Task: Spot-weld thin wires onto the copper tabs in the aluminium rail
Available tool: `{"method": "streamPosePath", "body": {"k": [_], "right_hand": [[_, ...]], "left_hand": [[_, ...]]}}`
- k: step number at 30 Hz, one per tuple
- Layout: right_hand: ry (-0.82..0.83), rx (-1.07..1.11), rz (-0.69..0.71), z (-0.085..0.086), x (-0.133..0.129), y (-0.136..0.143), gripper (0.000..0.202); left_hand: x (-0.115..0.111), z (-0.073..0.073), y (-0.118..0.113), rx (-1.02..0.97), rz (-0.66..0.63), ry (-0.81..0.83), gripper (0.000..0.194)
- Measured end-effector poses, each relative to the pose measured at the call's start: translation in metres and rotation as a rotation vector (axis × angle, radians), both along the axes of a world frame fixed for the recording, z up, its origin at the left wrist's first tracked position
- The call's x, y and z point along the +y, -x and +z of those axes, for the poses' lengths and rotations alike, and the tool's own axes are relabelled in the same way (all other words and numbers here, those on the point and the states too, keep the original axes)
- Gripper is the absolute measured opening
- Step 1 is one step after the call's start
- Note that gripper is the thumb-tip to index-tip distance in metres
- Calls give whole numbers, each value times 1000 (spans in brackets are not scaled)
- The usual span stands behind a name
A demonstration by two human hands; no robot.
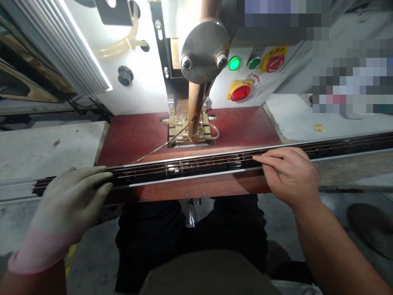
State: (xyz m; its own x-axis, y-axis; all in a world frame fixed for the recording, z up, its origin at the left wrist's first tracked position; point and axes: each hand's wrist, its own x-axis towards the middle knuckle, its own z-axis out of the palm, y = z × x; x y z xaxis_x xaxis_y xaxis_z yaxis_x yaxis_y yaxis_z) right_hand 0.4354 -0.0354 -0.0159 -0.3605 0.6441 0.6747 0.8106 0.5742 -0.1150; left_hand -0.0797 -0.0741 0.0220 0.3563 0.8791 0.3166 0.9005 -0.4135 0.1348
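Note:
A long, narrow channel rail (215, 175) with white edges, a black inside and several thin copper wires (211, 158) lies across the front of the red work surface. My left hand (72, 196), in a pale glove with a pink cuff, grips the rail near its left part, fingers over the top and thumb on the near side. Bare, my right hand (290, 174) pinches at one of the copper wires, right of the middle, with thumb and forefinger. A thin rod (153, 150) slants from the machine head down toward the rail's far edge.
Behind the rail stands a machine with a copper column (194, 106) and a brass fixture (186, 131). Its panel has a lit green button (233, 63), a red rotary switch (241, 92) and an emergency stop (274, 62). Pale tables (52, 141) flank the red work surface (132, 131).

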Motion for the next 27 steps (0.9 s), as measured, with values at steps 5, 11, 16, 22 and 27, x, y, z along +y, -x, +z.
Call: {"method": "streamPosePath", "body": {"k": [5, 11, 16, 22, 27], "right_hand": [[96, -67, 13, 10, 3, 4, 28], [129, -138, 12, 8, -7, 29, 21], [45, -127, 37, -6, -18, 83, 46], [47, -89, 41, -9, -19, 113, 29], [69, -62, 40, -5, -16, 111, 25]], "left_hand": [[7, -7, -20, 32, -92, -50, 21], [7, -15, -24, 16, -93, -67, 19], [5, -14, -28, -29, -45, -37, 19], [3, -15, -28, -86, -8, 11, 19], [2, -13, -32, -99, 19, 13, 19]]}}
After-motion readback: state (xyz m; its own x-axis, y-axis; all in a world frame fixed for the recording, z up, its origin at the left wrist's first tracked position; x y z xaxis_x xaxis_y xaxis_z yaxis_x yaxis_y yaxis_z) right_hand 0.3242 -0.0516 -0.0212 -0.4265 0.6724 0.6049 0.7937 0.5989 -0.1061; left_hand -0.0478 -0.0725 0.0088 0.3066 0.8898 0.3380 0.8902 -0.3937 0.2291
